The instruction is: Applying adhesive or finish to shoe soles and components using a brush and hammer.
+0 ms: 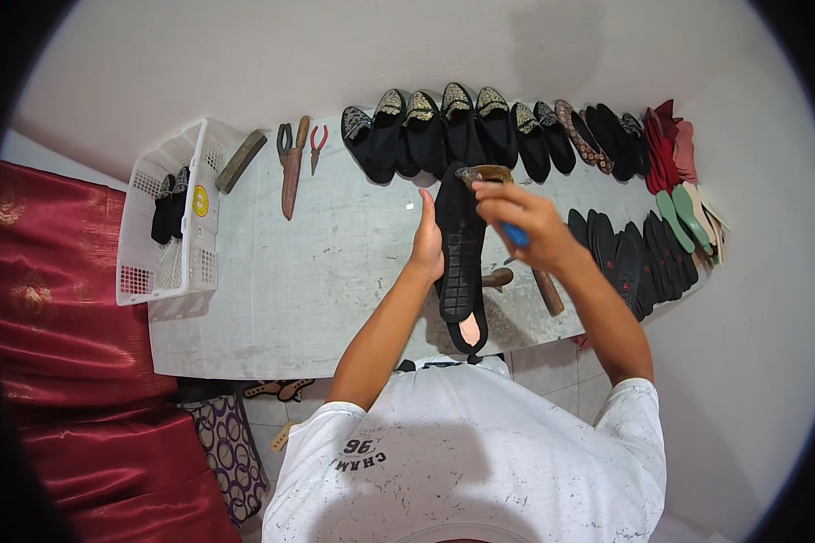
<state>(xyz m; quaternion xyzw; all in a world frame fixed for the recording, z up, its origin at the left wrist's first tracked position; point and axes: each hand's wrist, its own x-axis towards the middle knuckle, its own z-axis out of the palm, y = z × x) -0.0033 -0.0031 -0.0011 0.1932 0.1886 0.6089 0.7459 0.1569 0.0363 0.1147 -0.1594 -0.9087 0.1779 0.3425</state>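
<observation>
Tabletop (335,253) in pale grey-white stretches against a white wall (272,54), with a shiny red cloth (72,317) hanging beyond its left edge and floor tiles (548,373) showing past its near edge. Along the far edge stands a row of black shoes with glittery toes (457,127), ending in red pieces (663,154) by the far right corner; dark soles (634,262) fan out along the right edge. A white plastic basket (201,253) sits at the left edge, and red-handled pliers (317,149) lie near the far edge. Over the middle of the tabletop, toward the near edge, a black shoe piece (459,253) is held up, gridded sole facing the camera. Its long axis runs from far to near, almost straight, the peach-lined end pointing at the person. The left hand (428,240) supports its left side, thumb raised, fingers mostly hidden behind it. The right hand (530,217) has its fingers curled around a blue-handled tool (514,235), whose brownish head meets the far end.
</observation>
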